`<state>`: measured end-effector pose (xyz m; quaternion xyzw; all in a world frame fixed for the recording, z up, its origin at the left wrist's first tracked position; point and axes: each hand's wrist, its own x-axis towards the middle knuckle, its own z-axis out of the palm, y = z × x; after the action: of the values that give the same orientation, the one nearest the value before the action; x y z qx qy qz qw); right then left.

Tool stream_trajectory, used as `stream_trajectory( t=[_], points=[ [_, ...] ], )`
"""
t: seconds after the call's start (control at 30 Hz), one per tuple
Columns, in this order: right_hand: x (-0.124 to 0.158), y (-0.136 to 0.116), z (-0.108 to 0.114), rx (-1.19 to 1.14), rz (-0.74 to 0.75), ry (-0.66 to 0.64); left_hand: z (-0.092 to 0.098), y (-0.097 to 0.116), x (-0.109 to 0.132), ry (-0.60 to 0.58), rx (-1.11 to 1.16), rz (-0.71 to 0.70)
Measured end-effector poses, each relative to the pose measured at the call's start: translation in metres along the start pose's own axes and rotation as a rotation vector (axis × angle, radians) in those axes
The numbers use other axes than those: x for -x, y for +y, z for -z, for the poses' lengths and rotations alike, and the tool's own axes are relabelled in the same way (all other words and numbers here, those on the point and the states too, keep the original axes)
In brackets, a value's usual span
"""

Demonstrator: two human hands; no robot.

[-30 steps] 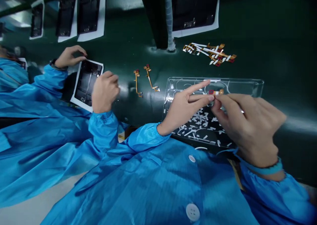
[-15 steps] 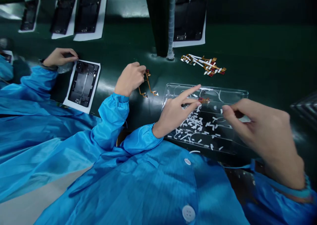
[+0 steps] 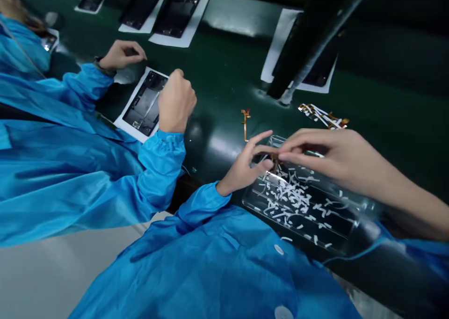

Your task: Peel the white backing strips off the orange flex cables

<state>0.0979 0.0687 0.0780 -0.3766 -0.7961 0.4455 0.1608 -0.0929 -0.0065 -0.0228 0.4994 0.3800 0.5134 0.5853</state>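
Note:
My left hand point(image 3: 247, 167) is closed in a pinch on a small orange-brown flex cable point(image 3: 274, 157), its index finger pointing away. Thumb and fingertips of my right hand point(image 3: 322, 153) are pinched together at the same cable, touching or almost touching the left fingertips. Whether the right fingers grip the cable or a small strip on it is hidden. Both hands are over a clear plastic tray point(image 3: 250, 202), where many small white strips point(image 3: 293, 195) lie scattered. A single flex cable point(image 3: 245, 125) lies on the green table just beyond my left hand.
Flex cables with white strips point(image 3: 322, 115) lie in a pile behind the tray. A dark post point(image 3: 298, 52) rises from the table. At left, a co-worker's hands point(image 3: 177, 101) are around a black device panel point(image 3: 145, 106) on white paper. More panels point(image 3: 178, 12) lie along the back.
My right hand has moved left to meet my left fingertips. The co-worker's hand has moved left from the loose flex cables to the panel; one cable remains visible there. The view has shifted and tilted.

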Motion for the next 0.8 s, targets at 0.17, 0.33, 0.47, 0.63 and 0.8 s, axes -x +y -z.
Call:
stream_trajectory(
  t=[0.17, 0.33, 0.47, 0.63, 0.8],
  points=[
    [-0.115, 0.009, -0.049, -0.125, -0.088, -0.065, 0.059, -0.022, 0.024, 0.385, -0.010, -0.018],
    [-0.187, 0.046, -0.083, 0.038, -0.129, 0.018, 0.084, -0.022, 0.050, 0.591, -0.321, -0.003],
    [-0.166, 0.058, -0.040, 0.177, -0.174, 0.007, 0.085, -0.017, 0.054, 0.474, -0.499, -0.047],
    [-0.078, 0.075, 0.048, 0.442, -0.344, 0.005, 0.085, -0.011, 0.049, 0.388, -0.502, -0.018],
    [-0.017, 0.104, 0.061, 0.649, -0.464, 0.201, 0.084, -0.008, 0.046, 0.354, -0.486, 0.021]
  ],
)
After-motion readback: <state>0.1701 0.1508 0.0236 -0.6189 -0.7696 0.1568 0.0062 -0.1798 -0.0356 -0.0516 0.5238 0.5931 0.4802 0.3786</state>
